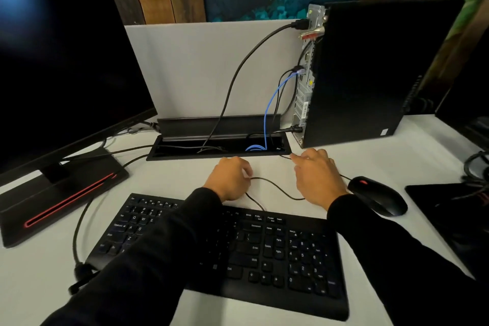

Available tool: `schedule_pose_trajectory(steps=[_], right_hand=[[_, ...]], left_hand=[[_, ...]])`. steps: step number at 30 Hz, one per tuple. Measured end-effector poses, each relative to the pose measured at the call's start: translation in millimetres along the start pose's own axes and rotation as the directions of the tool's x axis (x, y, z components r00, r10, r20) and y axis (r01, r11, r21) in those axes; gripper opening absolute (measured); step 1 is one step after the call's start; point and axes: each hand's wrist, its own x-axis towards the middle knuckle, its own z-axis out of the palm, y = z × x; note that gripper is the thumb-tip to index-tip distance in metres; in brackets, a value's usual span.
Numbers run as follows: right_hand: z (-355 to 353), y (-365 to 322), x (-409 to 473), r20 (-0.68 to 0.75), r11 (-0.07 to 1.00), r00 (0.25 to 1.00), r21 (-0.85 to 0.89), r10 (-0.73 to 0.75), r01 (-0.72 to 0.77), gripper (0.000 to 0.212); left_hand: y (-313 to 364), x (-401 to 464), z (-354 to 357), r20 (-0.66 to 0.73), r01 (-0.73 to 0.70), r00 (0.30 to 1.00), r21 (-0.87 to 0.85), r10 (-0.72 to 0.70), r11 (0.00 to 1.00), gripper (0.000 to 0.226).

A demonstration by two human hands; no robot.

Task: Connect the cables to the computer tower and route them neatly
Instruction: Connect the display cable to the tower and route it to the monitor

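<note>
Pinching one thin cable (275, 188), both hands (230, 177) (317, 177) work between keyboard (264, 259) edge and cable tray (164, 152).

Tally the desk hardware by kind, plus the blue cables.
Black flat monitor: 1
Black upright computer tower: 1
Black full-size keyboard: 1
Black wired mouse: 1
Blue network cable: 1
Total: 5

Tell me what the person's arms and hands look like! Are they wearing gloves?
No gloves. Both hands are bare: the left hand and the right hand show no rings, watch or markings. Both arms are covered by long, plain black sleeves that end at the wrists, with no logos or stripes visible.
</note>
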Motion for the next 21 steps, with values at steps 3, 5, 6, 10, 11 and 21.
schedule_pose_trajectory(steps=[3, 5, 6, 10, 11, 21], right_hand=[[-2, -5, -9, -0.032, 0.999, 0.999, 0.021, 0.034, -0.033, 0.047], [-5, -12, -12, -0.010, 0.999, 1.000, 0.036, 0.004, -0.004, 0.047], [-7, -14, -12, 0.036, 0.999, 0.999, 0.047, -0.017, 0.015, 0.047], [-7, -28, -19, 0.264, 0.999, 0.964, -0.014, -0.046, 0.051, 0.049], [-7, -31, -21, 0.274, 0.999, 0.961, -0.014, -0.037, 0.043, 0.050], [-14, -55, -31, -0.214, 0.997, 0.977, 0.081, 0.014, 0.003, 0.052]], left_hand=[[-13, -8, -7, -0.004, 0.066, 0.998, -0.037, -0.066, 0.997, 0.021], [-17, -16, -12, 0.008, 0.073, 0.997, -0.054, -0.073, 0.996, 0.031], [-17, -18, -12, 0.011, 0.078, 0.997, -0.056, -0.078, 0.995, 0.035], [-22, -30, -8, -0.061, 0.179, 0.981, -0.067, -0.183, 0.982, 0.037], [-22, -34, -8, -0.087, 0.200, 0.975, -0.067, -0.205, 0.978, 0.037], [-36, -67, -29, -0.123, -0.010, 0.992, -0.084, 0.000, 0.996, 0.032]])
